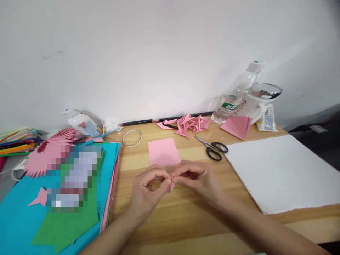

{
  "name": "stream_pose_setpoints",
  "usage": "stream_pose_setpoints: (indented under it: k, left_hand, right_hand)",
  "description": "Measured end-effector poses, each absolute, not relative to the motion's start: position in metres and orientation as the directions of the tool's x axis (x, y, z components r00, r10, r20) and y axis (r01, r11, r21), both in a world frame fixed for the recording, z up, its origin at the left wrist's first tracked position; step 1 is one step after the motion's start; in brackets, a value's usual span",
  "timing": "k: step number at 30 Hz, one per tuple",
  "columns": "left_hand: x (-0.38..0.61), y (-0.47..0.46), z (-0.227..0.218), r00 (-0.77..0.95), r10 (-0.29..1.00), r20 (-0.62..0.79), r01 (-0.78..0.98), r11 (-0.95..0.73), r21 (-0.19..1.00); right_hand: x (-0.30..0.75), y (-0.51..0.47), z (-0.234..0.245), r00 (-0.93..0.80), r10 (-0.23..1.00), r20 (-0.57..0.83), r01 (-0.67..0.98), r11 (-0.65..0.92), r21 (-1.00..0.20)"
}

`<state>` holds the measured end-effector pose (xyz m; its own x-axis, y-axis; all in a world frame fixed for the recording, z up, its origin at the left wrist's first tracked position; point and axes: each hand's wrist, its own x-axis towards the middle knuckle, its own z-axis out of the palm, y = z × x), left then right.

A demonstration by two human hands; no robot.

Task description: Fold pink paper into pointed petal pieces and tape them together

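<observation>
Between my two hands is a small folded piece of pink paper [171, 186], held above the wooden table. My left hand [150, 187] pinches its left side with thumb and forefinger. From the other side my right hand [198, 179] pinches it too, the fingertips of both hands almost meeting. Most of the paper is hidden by the fingers. Just beyond the hands lies a flat pink paper square [164, 151]. Black-handled scissors [214, 147] rest to the right of the square, blades partly apart. A pile of folded pink paper pieces [192, 124] sits near the wall.
Blue sheets [16, 209] with a green paper shape [69, 230] cover the left side. A white board [287, 173] lies at right. Along the wall stand a water bottle [233, 95], a white jug [261, 102], a glue bottle [82, 122] and a tape ring [132, 138].
</observation>
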<state>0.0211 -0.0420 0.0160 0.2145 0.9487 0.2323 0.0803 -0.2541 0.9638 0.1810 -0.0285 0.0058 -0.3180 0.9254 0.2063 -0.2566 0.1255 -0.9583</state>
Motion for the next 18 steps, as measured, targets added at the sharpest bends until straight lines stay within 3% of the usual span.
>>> stream_pose_setpoints:
  k: [14, 18]
  left_hand:
    - [0.0186, -0.0384, 0.0151, 0.196, 0.945, 0.261, 0.184, -0.297, 0.937]
    - [0.0212, -0.0408, 0.0180, 0.219, 0.963, 0.156, 0.131, -0.187, 0.974]
  right_hand:
    - [0.1828, -0.0275, 0.0063, -0.324, 0.933, 0.157, -0.141, 0.116, -0.983]
    - [0.1825, -0.0276, 0.0090, -0.314, 0.942, 0.121, -0.111, 0.090, -0.990]
